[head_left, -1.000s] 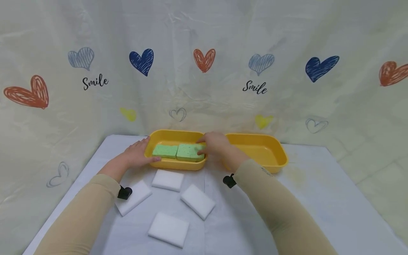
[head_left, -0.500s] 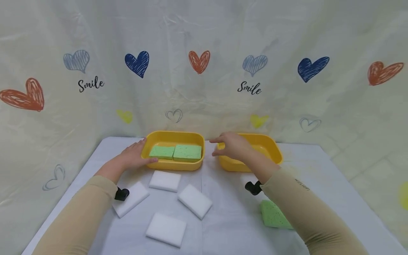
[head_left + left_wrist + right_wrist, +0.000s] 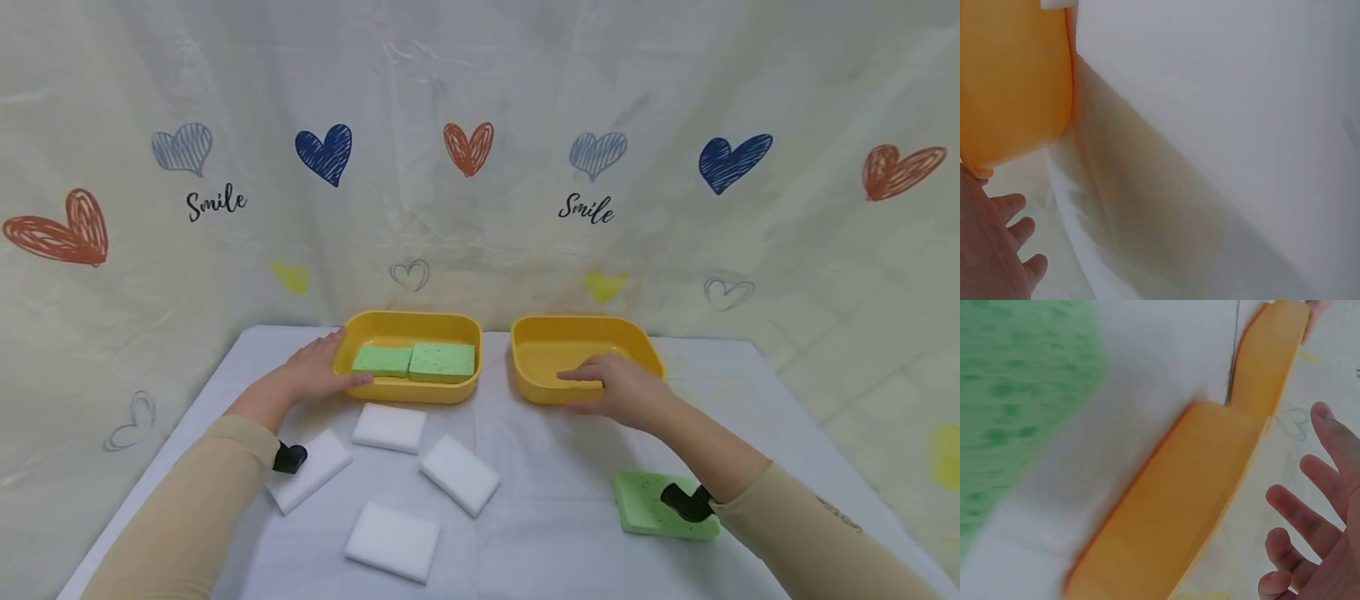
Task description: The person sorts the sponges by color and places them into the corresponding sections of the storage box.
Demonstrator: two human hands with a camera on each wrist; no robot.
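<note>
My left hand (image 3: 318,369) rests at the left end of the left yellow tray (image 3: 412,392), its thumb over the front rim. In the left wrist view several fingers (image 3: 1019,231) stand spread, free of the tray. Two green sponges (image 3: 442,362) lie side by side inside that tray. Over the front edge of the right yellow tray (image 3: 540,385), my right hand (image 3: 626,392) hovers with nothing in it. Its fingers look loose and spread in the right wrist view. Another green sponge (image 3: 645,504) lies on the table below my right forearm, partly covered by the wrist camera.
Several white sponge blocks lie scattered left of centre on the white table (image 3: 540,517): one white block (image 3: 390,427) by the left tray, another white block (image 3: 393,542) nearer me. A hanging sheet (image 3: 480,225) printed with hearts closes off the back.
My right hand has left the sponge in the left tray and moved right and toward me, without carrying anything. The sponge under my right arm came into view. My left hand stays put.
</note>
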